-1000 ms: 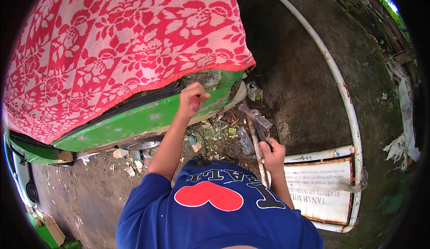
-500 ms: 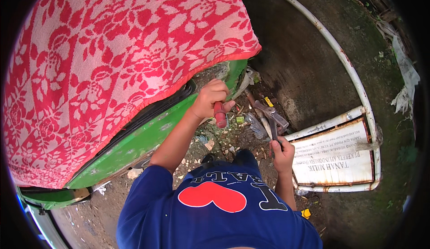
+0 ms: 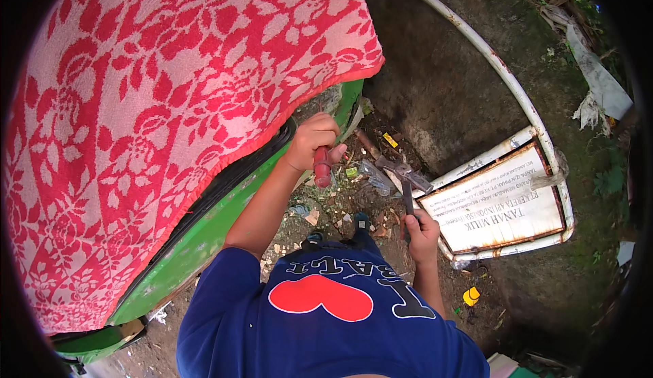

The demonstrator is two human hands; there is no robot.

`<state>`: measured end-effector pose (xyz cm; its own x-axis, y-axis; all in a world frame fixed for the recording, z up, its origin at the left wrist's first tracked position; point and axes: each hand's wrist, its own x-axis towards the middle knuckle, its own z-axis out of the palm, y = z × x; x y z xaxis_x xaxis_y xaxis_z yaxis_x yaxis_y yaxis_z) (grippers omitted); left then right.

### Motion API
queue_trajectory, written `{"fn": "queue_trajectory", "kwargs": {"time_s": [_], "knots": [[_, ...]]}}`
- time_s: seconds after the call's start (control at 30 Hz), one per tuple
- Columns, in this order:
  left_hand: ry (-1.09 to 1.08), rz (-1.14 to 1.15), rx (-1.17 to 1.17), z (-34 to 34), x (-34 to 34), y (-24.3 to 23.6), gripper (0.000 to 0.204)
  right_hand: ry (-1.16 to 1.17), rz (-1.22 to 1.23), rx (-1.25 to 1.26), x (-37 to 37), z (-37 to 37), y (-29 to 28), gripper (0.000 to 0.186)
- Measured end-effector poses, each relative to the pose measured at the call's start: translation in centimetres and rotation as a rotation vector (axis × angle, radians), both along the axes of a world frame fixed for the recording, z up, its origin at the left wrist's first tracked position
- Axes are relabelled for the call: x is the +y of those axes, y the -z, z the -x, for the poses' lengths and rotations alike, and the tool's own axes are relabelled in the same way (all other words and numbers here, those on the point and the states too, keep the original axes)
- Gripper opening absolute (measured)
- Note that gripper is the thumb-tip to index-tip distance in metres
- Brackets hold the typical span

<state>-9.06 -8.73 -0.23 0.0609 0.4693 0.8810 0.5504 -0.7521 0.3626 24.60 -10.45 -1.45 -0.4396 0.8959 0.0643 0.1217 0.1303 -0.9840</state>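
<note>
My left hand [image 3: 310,141] is wrapped around a red-handled tool that looks like a screwdriver [image 3: 322,167]. Its handle end faces me, and a thin shaft seems to run from the fist to a bare greyish patch [image 3: 325,100] on a green vehicle body panel [image 3: 224,225]. The tip cannot be made out. To the right, my right hand [image 3: 423,235] grips the dark handle of a hammer [image 3: 409,177]. The hammer's metal head points away from me, apart from the red-handled tool.
A red and pink floral blanket [image 3: 204,72] drapes over the green vehicle. On the right, a curved white pipe [image 3: 486,48] joins a rusty-framed sign [image 3: 507,204]. Plastic scraps, stones and debris [image 3: 313,217] litter the ground near my feet. A yellow object [image 3: 471,296] lies at lower right.
The view has shifted and turned slightly. Both hands keep their grips; the hammer's head has tilted a little, and the red handle has swung slightly.
</note>
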Motion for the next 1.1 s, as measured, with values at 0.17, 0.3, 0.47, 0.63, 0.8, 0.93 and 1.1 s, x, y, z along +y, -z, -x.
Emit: {"fn": "queue_trajectory", "kwargs": {"time_s": [0.17, 0.3, 0.47, 0.63, 0.8, 0.93, 1.1], "knots": [[0.002, -0.007, 0.012, 0.6, -0.4, 0.2, 0.031, -0.019, -0.052, -0.070, -0.4, 0.8, -0.4, 0.027], [0.009, -0.036, 0.005, 0.8, -0.5, 0.3, 0.030, -0.035, -0.088, -0.068, -1.0, 1.6, -1.0, 0.027], [0.010, -0.063, 0.009, 1.1, -0.5, 0.4, 0.029, -0.041, -0.061, -0.050, -1.5, 2.0, -0.6, 0.026], [0.016, -0.073, 0.022, 1.0, 0.1, -0.1, 0.027, -0.053, -0.061, -0.050, -1.8, 2.0, 0.1, 0.026], [0.014, -0.067, 0.049, 1.0, 0.3, -0.1, 0.024, -0.025, -0.289, -0.130, -2.9, 2.8, -1.4, 0.027], [-0.029, -0.060, 0.005, 0.7, 0.3, 0.0, 0.020, -0.158, -0.878, -0.029, -3.2, 3.7, -3.7, 0.028], [-0.084, 0.132, -0.198, 0.6, 0.7, 0.9, 0.019, -0.173, -1.011, -0.426, -2.4, 5.4, -4.9, 0.029]]}}
